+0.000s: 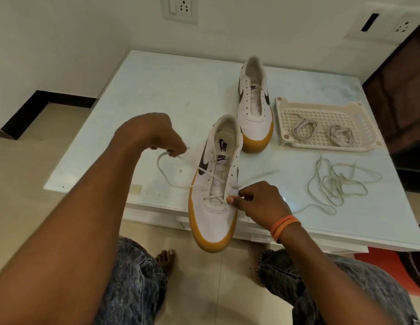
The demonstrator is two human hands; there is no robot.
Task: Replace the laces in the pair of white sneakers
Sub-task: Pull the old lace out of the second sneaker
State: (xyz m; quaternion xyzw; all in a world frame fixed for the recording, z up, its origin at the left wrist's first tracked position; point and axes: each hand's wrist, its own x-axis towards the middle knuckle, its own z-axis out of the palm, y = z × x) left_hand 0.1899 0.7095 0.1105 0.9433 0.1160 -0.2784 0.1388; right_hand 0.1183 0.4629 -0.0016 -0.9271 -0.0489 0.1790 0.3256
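A white sneaker [213, 212] with a gum sole lies at the table's front edge, toe overhanging toward me. A white lace [165, 178] runs through its lowest eyelets. My left hand [157, 134] pinches the lace's left end, lifted out to the left of the shoe. My right hand [258, 200] pinches the lace at the shoe's right eyelets. The second sneaker [254, 113] stands farther back with no lace in it. A loose lace [338, 184] lies tangled on the table to the right.
A cream plastic tray [284, 113] at the right holds two coiled laces [321, 132]. The pale glass-topped table [169, 90] stands against a white wall with sockets. My knees and a bare foot are below the table edge.
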